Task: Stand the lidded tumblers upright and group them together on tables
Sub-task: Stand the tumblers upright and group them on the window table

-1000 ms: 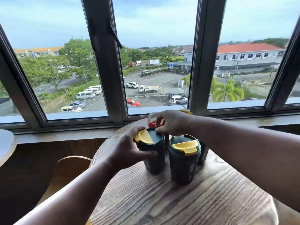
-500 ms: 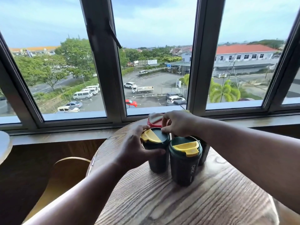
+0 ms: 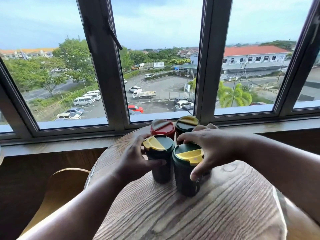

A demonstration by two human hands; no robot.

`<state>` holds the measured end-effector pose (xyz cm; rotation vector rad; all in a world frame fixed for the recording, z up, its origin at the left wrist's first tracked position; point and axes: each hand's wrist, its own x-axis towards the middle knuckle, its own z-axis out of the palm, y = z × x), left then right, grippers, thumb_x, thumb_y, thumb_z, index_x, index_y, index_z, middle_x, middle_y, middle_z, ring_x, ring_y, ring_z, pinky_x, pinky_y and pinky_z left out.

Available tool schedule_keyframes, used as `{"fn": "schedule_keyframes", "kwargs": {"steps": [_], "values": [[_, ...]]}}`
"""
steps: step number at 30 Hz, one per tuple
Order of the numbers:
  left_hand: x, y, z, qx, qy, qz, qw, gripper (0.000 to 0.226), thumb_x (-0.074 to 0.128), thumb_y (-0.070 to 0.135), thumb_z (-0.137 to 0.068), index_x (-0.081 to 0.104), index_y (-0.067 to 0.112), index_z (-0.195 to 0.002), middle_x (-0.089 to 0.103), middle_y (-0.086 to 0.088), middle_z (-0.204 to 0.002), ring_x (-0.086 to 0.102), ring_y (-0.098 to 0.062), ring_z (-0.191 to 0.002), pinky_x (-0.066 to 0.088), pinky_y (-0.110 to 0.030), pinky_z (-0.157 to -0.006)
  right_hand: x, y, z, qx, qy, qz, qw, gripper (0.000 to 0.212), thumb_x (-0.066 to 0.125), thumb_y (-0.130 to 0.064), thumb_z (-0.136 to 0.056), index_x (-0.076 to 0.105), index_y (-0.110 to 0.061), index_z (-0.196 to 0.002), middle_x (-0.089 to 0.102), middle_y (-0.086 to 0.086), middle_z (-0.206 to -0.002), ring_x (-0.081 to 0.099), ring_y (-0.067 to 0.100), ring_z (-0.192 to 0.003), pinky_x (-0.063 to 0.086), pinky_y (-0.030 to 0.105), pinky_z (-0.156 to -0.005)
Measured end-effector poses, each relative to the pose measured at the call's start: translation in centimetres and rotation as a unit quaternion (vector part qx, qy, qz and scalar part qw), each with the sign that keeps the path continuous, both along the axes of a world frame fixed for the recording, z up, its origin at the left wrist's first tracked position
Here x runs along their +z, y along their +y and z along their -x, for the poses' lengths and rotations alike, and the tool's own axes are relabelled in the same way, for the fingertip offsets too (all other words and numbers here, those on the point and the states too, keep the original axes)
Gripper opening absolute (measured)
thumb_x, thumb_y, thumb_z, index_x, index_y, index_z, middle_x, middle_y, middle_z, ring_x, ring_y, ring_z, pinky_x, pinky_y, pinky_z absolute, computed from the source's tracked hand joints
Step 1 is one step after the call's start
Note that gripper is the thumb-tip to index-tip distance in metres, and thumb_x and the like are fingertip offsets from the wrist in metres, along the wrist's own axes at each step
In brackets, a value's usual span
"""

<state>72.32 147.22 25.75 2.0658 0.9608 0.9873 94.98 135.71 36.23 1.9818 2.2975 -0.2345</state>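
Observation:
Several lidded tumblers stand upright in a tight cluster on the round wooden table (image 3: 225, 213). The front-left green tumbler (image 3: 160, 168) with a yellow flap lid is gripped from the left by my left hand (image 3: 133, 158). My right hand (image 3: 210, 146) wraps the front-right green tumbler (image 3: 185, 177) from the right, thumb on its side and fingers over the lid's back edge. Behind them stand a red-lidded tumbler (image 3: 162, 127) and another green tumbler with a yellow flap (image 3: 186, 123), both free of my hands.
A wooden window sill (image 3: 69, 146) and a wide window frame (image 3: 107, 84) run just behind the table. A curved wooden chair back (image 3: 69, 172) sits low at the left, beside the table's edge.
My right hand left the red-lidded tumbler at the back and came forward onto the front-right tumbler. The left hand kept its grip. The view shifted slightly, and both back tumblers now show.

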Motion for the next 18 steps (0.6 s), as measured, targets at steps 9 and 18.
{"fn": "schedule_keyframes", "kwargs": {"steps": [9,18], "values": [[-0.3,0.1,-0.5,0.025,0.009,-0.019,0.999,0.089,0.086,0.063,-0.042,0.054,0.032,-0.120,0.067,0.011,-0.110,0.064,-0.002,-0.094,0.058,-0.039,-0.083,-1.3,0.5,-1.2,0.023,0.037,-0.033,0.999,0.111,0.062,-0.086,-0.039,0.032,-0.046,-0.138,0.044,-0.026,-0.121,0.034,0.002,-0.126,0.027,0.042,-0.112],[-0.1,-0.5,-0.6,0.027,0.012,-0.037,0.999,0.082,0.084,0.064,-0.044,0.053,0.034,-0.114,0.066,0.016,-0.103,0.063,0.003,-0.088,0.057,-0.032,-0.078,-1.4,0.2,-1.6,0.028,0.073,-0.030,0.996,0.111,0.065,-0.082,-0.040,0.032,-0.046,-0.140,0.038,-0.027,-0.118,0.031,-0.001,-0.116,0.024,0.037,-0.114]]}}
